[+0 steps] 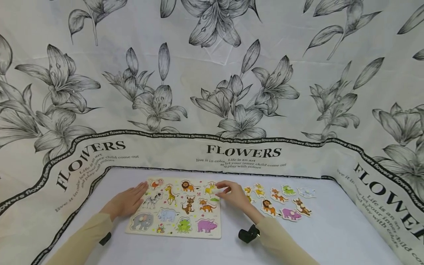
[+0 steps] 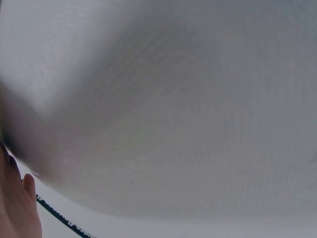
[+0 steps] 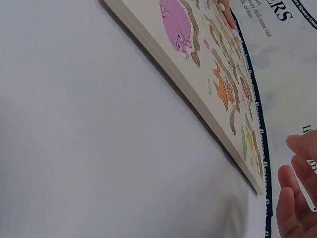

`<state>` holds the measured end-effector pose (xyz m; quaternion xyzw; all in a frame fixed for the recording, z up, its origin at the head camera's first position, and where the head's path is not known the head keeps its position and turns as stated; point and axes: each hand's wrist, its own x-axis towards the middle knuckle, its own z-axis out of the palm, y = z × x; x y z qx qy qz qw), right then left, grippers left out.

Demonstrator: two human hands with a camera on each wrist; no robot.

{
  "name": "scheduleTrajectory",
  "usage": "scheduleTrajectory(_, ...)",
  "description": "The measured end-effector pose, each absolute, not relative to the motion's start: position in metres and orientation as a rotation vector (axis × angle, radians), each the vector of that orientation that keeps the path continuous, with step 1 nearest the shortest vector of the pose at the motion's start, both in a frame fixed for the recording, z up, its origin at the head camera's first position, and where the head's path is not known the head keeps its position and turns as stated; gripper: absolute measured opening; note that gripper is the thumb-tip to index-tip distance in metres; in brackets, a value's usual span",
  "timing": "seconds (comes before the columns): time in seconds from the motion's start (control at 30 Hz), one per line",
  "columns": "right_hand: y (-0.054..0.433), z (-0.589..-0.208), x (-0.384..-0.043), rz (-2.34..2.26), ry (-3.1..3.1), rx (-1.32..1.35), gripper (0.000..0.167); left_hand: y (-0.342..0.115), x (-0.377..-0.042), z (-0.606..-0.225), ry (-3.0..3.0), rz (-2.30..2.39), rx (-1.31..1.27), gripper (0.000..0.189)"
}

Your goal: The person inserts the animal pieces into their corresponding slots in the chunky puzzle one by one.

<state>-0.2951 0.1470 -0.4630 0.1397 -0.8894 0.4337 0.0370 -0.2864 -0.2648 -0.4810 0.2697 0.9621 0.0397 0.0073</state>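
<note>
A pale puzzle board (image 1: 175,235) with printed animals lies flat on the white cloth. My left hand (image 1: 127,200) rests along its left edge, fingers stretched out. The left wrist view catches only part of this hand (image 2: 20,203) at its lower left. Over the board's upper right corner hovers my right hand (image 1: 233,195), fingers loosely bent beside the yellow horned animal picture (image 1: 210,189). In the right wrist view a gap shows between the thumb and fingers of that hand (image 3: 297,198), with no piece visible there. Grey elephant (image 1: 142,222) and zebra (image 1: 152,201) lie at the board's left.
Several loose animal pieces lie right of the board, among them a lion (image 1: 269,208), a purple hippo (image 1: 291,214), a kangaroo (image 1: 302,207) and a frog (image 1: 289,190). My right forearm partly covers a giraffe piece (image 1: 249,193). A flower-printed curtain (image 1: 245,154) hangs behind the table.
</note>
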Motion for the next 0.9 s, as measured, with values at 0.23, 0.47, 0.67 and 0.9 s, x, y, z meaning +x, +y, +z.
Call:
scheduleTrajectory(0.23,0.163,-0.466,-0.296,1.32,-2.726,0.343,0.03,-0.267,-0.285,-0.482,3.024,0.146,0.847,0.054)
scheduleTrajectory(0.47,0.183,-0.468,-0.294,1.313,-2.716,0.291,0.03,-0.267,-0.285,-0.482,3.018,0.138,0.85,0.055)
scheduleTrajectory(0.67,0.202,-0.469,-0.29,1.326,-2.73,0.236,0.032,-0.266,-0.285,-0.481,3.019,0.151,0.867,0.054)
scheduleTrajectory(0.9,0.222,-0.469,-0.288,1.286,-2.736,0.214,0.033,-0.267,-0.286,-0.484,3.023,0.159,0.872,0.054)
